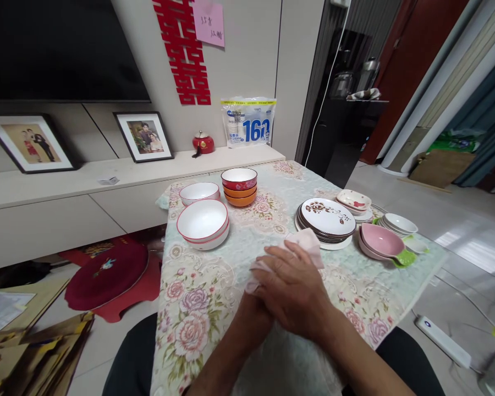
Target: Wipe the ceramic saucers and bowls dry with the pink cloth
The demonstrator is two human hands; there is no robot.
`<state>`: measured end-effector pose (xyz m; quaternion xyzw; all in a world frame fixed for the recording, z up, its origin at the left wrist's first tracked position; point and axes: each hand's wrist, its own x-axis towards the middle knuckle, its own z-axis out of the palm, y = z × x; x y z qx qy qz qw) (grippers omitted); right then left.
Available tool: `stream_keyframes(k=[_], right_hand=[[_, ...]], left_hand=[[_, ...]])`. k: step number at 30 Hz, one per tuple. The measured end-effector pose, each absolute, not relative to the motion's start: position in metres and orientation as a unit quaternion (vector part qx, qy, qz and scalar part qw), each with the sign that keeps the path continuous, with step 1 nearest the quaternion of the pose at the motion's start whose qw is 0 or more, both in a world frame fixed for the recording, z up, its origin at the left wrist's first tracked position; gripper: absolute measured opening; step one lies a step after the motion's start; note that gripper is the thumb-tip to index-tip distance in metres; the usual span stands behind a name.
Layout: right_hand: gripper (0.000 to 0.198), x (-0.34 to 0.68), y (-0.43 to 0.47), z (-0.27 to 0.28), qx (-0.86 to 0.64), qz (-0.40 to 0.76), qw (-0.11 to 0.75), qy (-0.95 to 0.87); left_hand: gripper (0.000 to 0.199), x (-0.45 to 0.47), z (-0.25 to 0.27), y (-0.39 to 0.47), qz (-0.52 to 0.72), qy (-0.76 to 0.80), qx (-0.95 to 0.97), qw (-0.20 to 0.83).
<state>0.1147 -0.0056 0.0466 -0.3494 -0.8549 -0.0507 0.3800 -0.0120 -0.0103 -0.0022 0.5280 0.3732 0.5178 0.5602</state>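
Note:
A pale pink cloth [311, 247] is bunched between my two hands, one end sticking out past the fingers toward the plates. My right hand [295, 289] lies on top, its fingers curled over the cloth. Beneath it is my left hand [258, 311], whose fingers are hidden by the right hand and the cloth. Just beyond the cloth stands a stack of dark-rimmed plates [328, 217], the top one with a brown flower pattern. White bowls with red rims [202, 223] stand to the left, near stacked red and orange bowls [239, 190].
A flowered tablecloth [202, 308] covers the table. Pink leaf-shaped bowls [381, 242], small white bowls [400, 223] and patterned dishes [353, 201] line the right side. Behind, a ledge [148, 170] bears a plastic pack [248, 122] and a red pot [203, 143]. A red stool [111, 272] stands left.

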Motion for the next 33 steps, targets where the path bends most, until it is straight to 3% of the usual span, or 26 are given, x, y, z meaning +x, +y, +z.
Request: stream_keyframes(k=[6,8,12,18,21,25,28,33], right_hand=[[0.032,0.163,0.031,0.043,-0.472,0.204,0.507,-0.692],[0.034,0.166,0.035,0.039,-0.503,0.234,0.528,-0.643],[0.032,0.143,0.021,0.033,-0.491,0.118,0.528,-0.683],[0.035,0.112,-0.001,0.030,-0.355,-0.047,0.421,-0.833],[0.034,0.124,0.008,0.030,-0.359,-0.009,0.459,-0.813],[0.034,0.142,0.028,0.026,-0.470,0.187,0.584,-0.635],[0.039,0.142,0.033,0.020,-0.502,0.288,0.630,-0.518],[0.036,0.125,0.015,0.016,-0.494,0.133,0.605,-0.611]], left_hand=[[0.019,-0.008,-0.001,-0.013,0.441,0.332,0.567,0.611],[0.023,-0.006,-0.002,-0.014,0.439,0.337,0.558,0.618],[0.028,-0.006,-0.003,-0.010,0.488,0.337,0.510,0.623],[0.027,-0.009,-0.003,-0.002,0.585,0.375,0.469,0.545],[0.032,-0.009,-0.003,-0.004,0.565,0.339,0.483,0.577],[0.027,-0.006,-0.003,-0.014,0.512,0.362,0.524,0.576],[0.021,-0.004,-0.003,-0.019,0.498,0.399,0.554,0.535],[0.026,-0.003,-0.004,-0.015,0.531,0.370,0.497,0.578]])
